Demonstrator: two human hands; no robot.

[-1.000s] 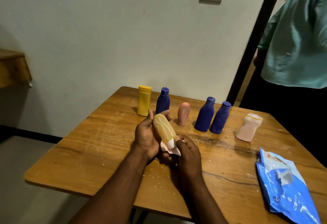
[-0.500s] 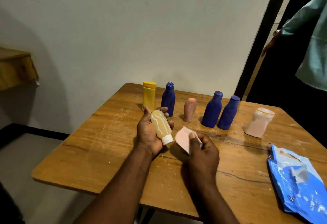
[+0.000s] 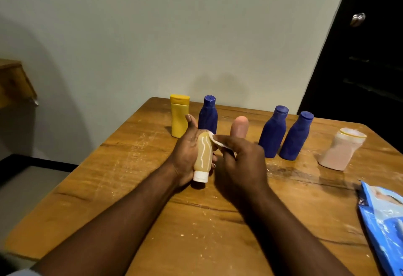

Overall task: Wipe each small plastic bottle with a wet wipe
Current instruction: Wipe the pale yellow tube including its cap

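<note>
Amber bottle [image 3: 202,153], white cap toward 6 o'clock, lies gripped in the left hand [image 3: 185,154]; the right hand [image 3: 239,163] pinches a wet wipe [image 3: 214,140] against its 12 o'clock end.

Both hands are bare. The left hand [image 3: 184,156] and the right hand [image 3: 241,166] run back into uncovered wrists, and the left forearm [image 3: 122,221] and right forearm [image 3: 283,232] are unclothed from the wrist down to the lower edge of view. The left thumbnail [image 3: 188,118] is short and cut close. A pale nail tip [image 3: 214,165] shows on a left finger, just beside the right hand. Far behind the left hand, at the elbow end, sits a pale grey-blue sliver [image 3: 15,273]; I cannot tell whether it is a sleeve.
</note>
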